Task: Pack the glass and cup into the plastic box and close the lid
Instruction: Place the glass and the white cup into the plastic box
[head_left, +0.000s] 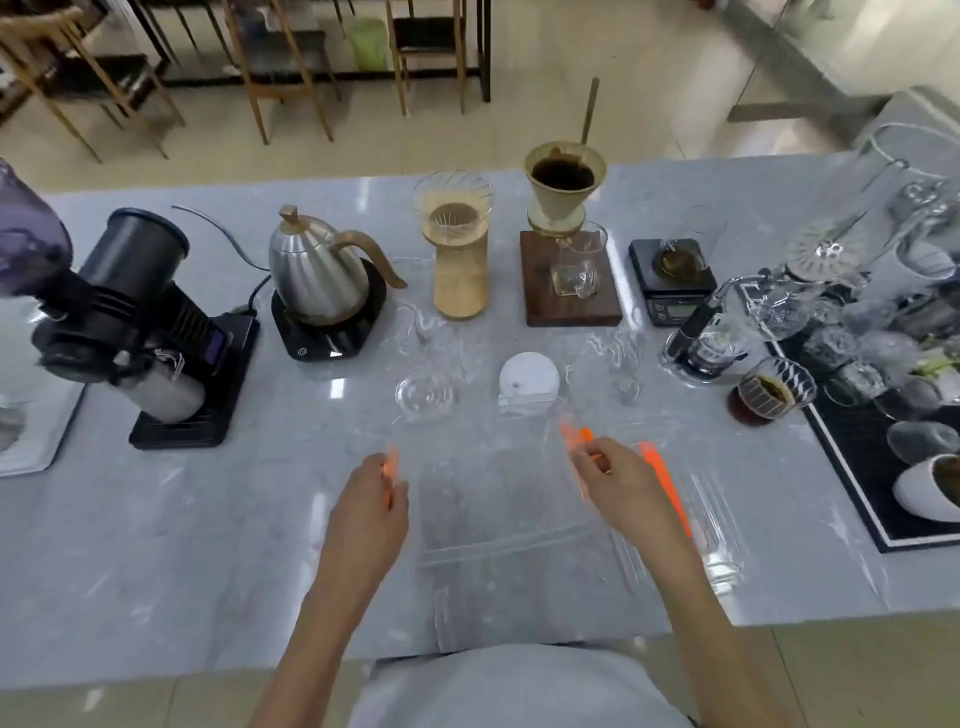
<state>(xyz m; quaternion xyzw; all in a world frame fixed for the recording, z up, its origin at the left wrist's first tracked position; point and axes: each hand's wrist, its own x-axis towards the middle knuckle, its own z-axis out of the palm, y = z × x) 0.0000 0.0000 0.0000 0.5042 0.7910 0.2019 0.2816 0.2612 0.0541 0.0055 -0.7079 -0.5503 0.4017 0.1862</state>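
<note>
Hands first: your left hand (370, 501) pinches an orange latch (390, 475) at the plastic box's (498, 525) left side, and your right hand (618, 480) pinches the orange latch (576, 436) at its right. That clear box sits on the counter (156, 519) between them. Beyond it stand a clear glass (423, 397) and a white-lidded cup (529, 382), apart.

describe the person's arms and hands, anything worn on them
Both arms are bare from hand to elbow: no sleeves, gloves or watch show, and no rings can be made out. The left hand and right hand are uncovered. A light grey garment covers the torso below.
</note>
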